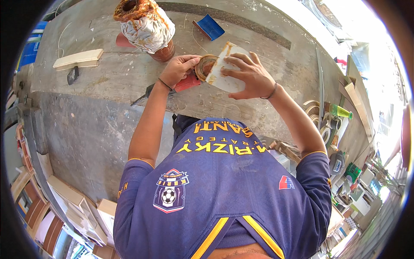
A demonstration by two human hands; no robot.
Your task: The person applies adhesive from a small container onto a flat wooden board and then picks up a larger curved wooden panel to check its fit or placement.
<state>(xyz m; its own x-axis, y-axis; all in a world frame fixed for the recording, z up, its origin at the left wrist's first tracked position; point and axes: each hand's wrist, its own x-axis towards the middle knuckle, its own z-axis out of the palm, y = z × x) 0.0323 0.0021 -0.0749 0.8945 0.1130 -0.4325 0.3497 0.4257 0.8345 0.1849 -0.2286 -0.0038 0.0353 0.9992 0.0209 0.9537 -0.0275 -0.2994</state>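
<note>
My left hand is closed, thumb and fingers pinching the edge of a shallow round lid with brown paste-like residue in it. My right hand grips a flat white spreader, thumb on one side and fingers spread over the other. The spreader's brown-smeared edge meets or overlaps the lid's right side; whether they touch I cannot tell. Beneath my left wrist lies a red and black tool, partly hidden, perhaps a power tool.
Beyond my left hand stands a container wrapped in white, its top crusted with orange-brown drips. A blue tray-like piece lies farther off on the worn workbench. Wood strips rest at left; tape rolls and a green bottle sit at right.
</note>
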